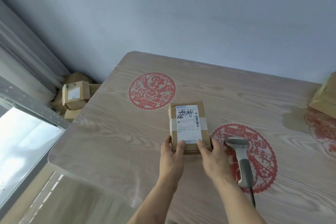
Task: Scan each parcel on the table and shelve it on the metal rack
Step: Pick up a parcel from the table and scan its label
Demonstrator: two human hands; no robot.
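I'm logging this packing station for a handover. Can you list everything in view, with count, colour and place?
parcel: 1, brown cardboard with a white shipping label, middle of the table, held at its near end
barcode scanner: 1, grey, lying on the table right of the parcel
paper-cut decorations: 3, red, flat on the tabletop
table: 1, light wood grain
boxes at the right edge: count unclear, brown, far right of the table
boxes in the corner: several, brown, past the table's left end
metal rack: 1, grey, left edge
left hand: fingers on the parcel's near left corner
right hand: fingers on its near right corner
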